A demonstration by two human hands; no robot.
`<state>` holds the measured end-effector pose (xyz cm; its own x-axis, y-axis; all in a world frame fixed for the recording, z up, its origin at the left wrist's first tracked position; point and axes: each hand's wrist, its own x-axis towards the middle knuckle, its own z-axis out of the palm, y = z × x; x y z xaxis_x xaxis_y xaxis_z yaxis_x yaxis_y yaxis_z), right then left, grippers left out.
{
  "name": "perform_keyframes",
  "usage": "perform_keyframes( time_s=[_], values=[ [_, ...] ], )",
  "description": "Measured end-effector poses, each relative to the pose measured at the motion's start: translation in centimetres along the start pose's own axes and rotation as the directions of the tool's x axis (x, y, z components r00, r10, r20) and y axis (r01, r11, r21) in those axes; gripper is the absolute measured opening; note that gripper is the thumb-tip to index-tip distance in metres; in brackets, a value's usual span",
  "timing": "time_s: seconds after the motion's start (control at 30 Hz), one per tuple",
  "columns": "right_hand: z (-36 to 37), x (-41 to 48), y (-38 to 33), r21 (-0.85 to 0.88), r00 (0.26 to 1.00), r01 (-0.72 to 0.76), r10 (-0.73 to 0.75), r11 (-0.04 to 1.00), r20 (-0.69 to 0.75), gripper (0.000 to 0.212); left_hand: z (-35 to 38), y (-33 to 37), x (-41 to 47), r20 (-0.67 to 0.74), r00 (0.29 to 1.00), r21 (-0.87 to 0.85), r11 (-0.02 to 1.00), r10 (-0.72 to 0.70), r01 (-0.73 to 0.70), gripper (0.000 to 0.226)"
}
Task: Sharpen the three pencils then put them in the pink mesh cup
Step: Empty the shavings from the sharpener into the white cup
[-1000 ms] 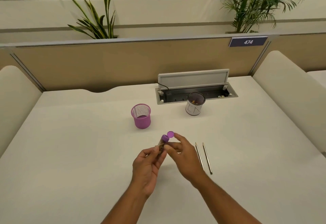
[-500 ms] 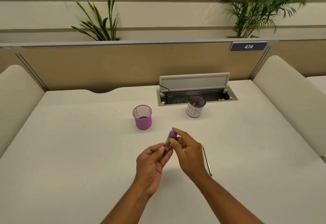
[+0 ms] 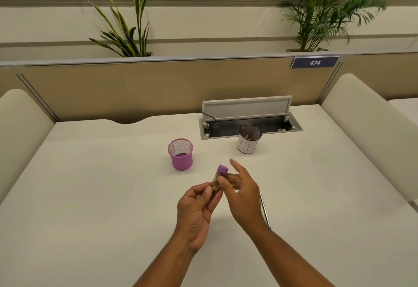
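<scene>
The tabletop (image 3: 90,196) lies bare left and front. The pink mesh cup (image 3: 180,154) stands open-topped, approach clear; the white cup (image 3: 248,139) and open cable tray (image 3: 250,126) block beyond.

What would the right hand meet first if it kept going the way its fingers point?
Probably the white cup: the right hand has fingers pointing up and away across the table towards it, though depth is hard to judge.

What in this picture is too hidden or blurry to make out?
- Pencils: head view, right hand covers all but one thin shaft; count unclear.
- Sharpener: left hand wraps its lower body.
- White cup: its contents are too small to identify.
- Right index finger: motion-blurred.
</scene>
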<state>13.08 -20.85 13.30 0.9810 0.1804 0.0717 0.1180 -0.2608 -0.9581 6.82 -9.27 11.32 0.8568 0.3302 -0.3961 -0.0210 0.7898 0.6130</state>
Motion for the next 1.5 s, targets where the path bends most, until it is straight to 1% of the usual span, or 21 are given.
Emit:
perform_keyframes(
  time_s=[0.03,0.07,0.13,0.17,0.23,0.3,0.37,0.47,0.53,0.63,0.7,0.77,0.9,1.0,1.07,1.17,1.23,1.3,1.37,1.43,1.5],
  values=[
    [0.0,0.1,-0.1,0.028,0.999,-0.045,0.045,0.999,0.007,0.042,0.3,0.0,0.2,0.007,1.000,-0.009,1.000,0.004,-0.004,0.036],
    [-0.1,0.3,-0.1,0.048,0.997,-0.077,0.076,0.996,0.018,0.035,0.5,0.0,0.4,0.010,1.000,-0.017,1.000,0.005,-0.005,0.041],
    [-0.2,0.7,0.0,0.066,0.994,-0.104,0.102,0.992,0.038,0.018,1.0,-0.3,0.9,0.028,1.000,-0.017,1.000,0.005,-0.005,0.041],
    [-0.2,0.9,0.1,0.071,0.993,-0.116,0.114,0.991,0.043,0.015,1.2,-0.4,1.1,0.041,0.999,-0.002,1.000,0.002,-0.002,0.038],
    [-0.4,1.5,0.1,0.088,0.990,-0.143,0.140,0.986,0.035,0.011,1.6,-0.7,1.6,0.057,0.998,0.091,0.996,-0.009,0.003,0.032],
    [-0.8,2.3,0.0,0.107,0.987,-0.158,0.156,0.982,0.023,0.009,2.3,-0.6,2.3,0.031,1.000,0.245,0.969,0.000,-0.008,0.037],
    [-1.6,3.3,-0.5,0.123,0.985,-0.171,0.167,0.978,0.039,0.011,3.1,-0.1,3.3,-0.023,0.998,0.385,0.922,0.051,-0.039,0.043],
    [-3.2,5.1,-1.1,0.116,0.978,-0.182,0.167,0.976,0.128,0.022,4.8,1.1,5.6,-0.030,0.991,0.453,0.886,0.130,-0.103,0.028],
    [-4.2,6.4,-1.3,0.124,0.964,-0.209,0.183,0.970,0.191,0.029,6.4,1.8,7.2,0.036,0.988,0.510,0.848,0.149,-0.147,0.028],
    [-5.1,8.1,-1.1,0.177,0.945,-0.246,0.195,0.953,0.264,0.036,9.0,2.4,9.0,0.173,0.979,0.577,0.795,0.106,-0.188,0.032],
    [-5.5,9.4,-0.8,0.202,0.939,-0.252,0.189,0.947,0.288,0.038,10.4,2.5,10.2,0.239,0.969,0.600,0.775,0.059,-0.196,0.038],
    [-5.8,10.6,-0.2,0.223,0.933,-0.263,0.189,0.939,0.305,0.040,11.5,2.4,11.4,0.273,0.962,0.626,0.756,0.018,-0.191,0.042],
    [-6.4,12.8,0.9,0.276,0.925,-0.288,0.193,0.917,0.326,0.037,12.7,1.4,14.0,0.269,0.963,0.658,0.736,-0.032,-0.159,0.041],
    [-6.6,14.4,1.5,0.304,0.914,-0.325,0.215,0.895,0.344,0.037,13.1,0.6,15.7,0.255,0.967,0.677,0.717,-0.020,-0.164,0.038],
    [-6.3,15.2,1.6,0.295,0.908,-0.345,0.238,0.891,0.345,0.040,13.3,0.6,16.5,0.252,0.968,0.679,0.709,0.019,-0.190,0.033],
    [-6.0,16.7,2.5,0.211,0.923,-0.308,0.239,0.928,0.301,0.040,14.0,0.1,18.4,0.265,0.963,0.677,0.702,0.048,-0.221,0.027],
    [-6.0,17.5,3.1,0.157,0.937,-0.278,0.232,0.948,0.261,0.036,14.3,-0.3,19.5,0.286,0.958,0.676,0.706,0.014,-0.212,0.030],
    [-5.8,18.1,3.6,0.150,0.937,-0.291,0.249,0.945,0.246,0.039,14.8,-0.8,20.2,0.290,0.956,0.661,0.731,-0.038,-0.171,0.038],
    [-5.5,18.8,3.9,0.148,0.936,-0.301,0.263,0.942,0.234,0.041,15.2,-1.3,21.0,0.272,0.960,0.628,0.768,-0.065,-0.126,0.046],
    [-5.0,19.3,4.0,0.131,0.943,-0.301,0.274,0.945,0.191,0.036,15.9,-1.9,21.6,0.236,0.970,0.611,0.786,-0.062,-0.099,0.052],
    [-4.5,19.6,4.0,0.126,0.953,-0.288,0.270,0.949,0.138,0.029,16.6,-2.6,21.9,0.177,0.983,0.620,0.780,-0.041,-0.079,0.054]
  ],
)
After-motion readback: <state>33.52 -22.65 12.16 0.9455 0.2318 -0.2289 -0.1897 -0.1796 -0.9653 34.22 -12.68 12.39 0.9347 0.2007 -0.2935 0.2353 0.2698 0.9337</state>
